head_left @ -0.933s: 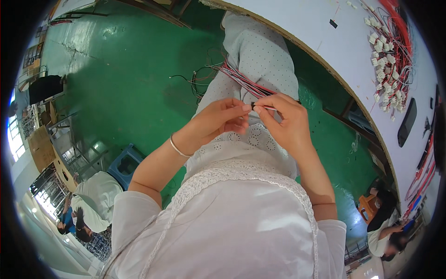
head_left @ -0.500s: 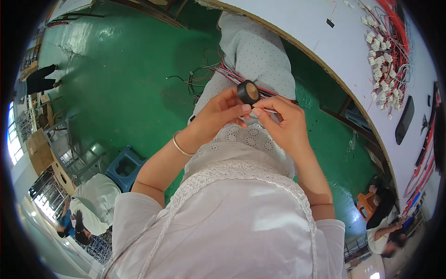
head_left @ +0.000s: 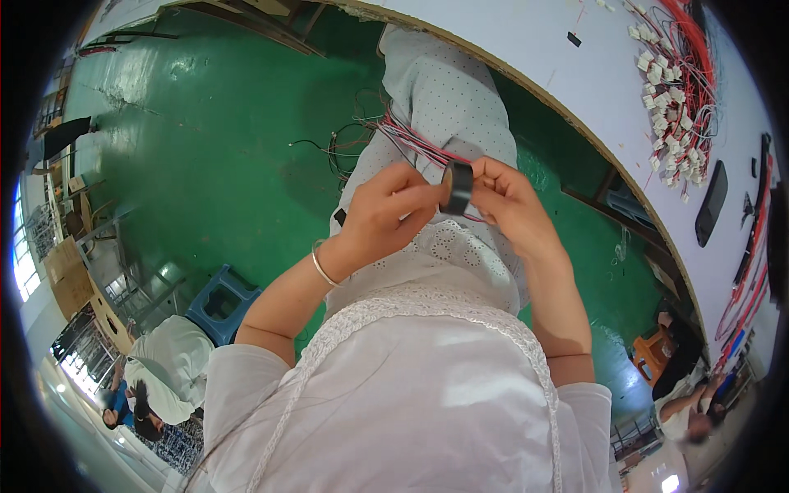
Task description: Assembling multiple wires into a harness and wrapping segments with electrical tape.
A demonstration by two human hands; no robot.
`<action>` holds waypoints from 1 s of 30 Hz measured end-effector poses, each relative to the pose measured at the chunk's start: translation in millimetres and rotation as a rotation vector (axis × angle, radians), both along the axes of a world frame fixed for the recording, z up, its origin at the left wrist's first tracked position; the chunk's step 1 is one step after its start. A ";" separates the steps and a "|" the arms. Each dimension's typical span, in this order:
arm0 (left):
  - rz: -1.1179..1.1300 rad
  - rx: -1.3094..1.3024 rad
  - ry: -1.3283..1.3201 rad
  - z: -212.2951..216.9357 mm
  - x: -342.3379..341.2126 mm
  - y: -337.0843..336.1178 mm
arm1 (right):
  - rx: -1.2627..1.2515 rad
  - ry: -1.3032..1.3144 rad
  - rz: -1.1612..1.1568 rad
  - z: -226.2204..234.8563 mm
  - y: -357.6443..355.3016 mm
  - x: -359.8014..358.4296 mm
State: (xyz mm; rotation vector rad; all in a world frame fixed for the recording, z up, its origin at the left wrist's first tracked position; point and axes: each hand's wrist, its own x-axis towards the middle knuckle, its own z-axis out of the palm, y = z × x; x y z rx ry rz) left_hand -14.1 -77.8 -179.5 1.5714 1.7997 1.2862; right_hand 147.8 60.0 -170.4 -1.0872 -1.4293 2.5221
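**Fingers [head_left: 427, 195] of both hands meet at a roll of black tape [head_left: 463, 187]**

The fingers of the left hand [head_left: 382, 209] are bunched narrowly, the index finger reaching to the brown core on the roll's left side. The fingers of the right hand [head_left: 518, 205] are curled close together against the roll's right side, partly hidden behind it. Which hand bears the roll's weight, I cannot tell. The roll stands on edge in the air between the two hands, above the lap. A short stretch of thin red wire [head_left: 474, 218] shows just below the roll, near the right fingers.

Just beyond the roll, a bundle of red, white and dark wires [head_left: 415, 141] lies across the dotted pale trousers [head_left: 448, 90], its loose ends hanging out to the left over the green floor [head_left: 222, 140]. A pale bracelet [head_left: 322, 264] circles the left wrist, to the roll's lower left.

Well to the right of the roll, the white counter [head_left: 608, 107] carries a heap of white connectors [head_left: 672, 123] on red and grey leads, and a flat dark oblong object [head_left: 711, 204]. A blue stool [head_left: 220, 302] stands well to the roll's lower left, an orange stool [head_left: 649, 358] to its lower right.
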 end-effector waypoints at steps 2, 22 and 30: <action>-0.096 0.093 0.212 2.2 -4.6 -0.3 | -0.133 0.007 -0.041 10.5 10.5 0.9; -0.415 -0.549 -0.538 25.8 -35.3 8.6 | 0.731 0.235 0.368 23.3 8.7 22.0; -0.316 -0.805 -1.023 49.3 -35.4 20.5 | 0.719 -0.032 0.135 33.3 7.2 9.2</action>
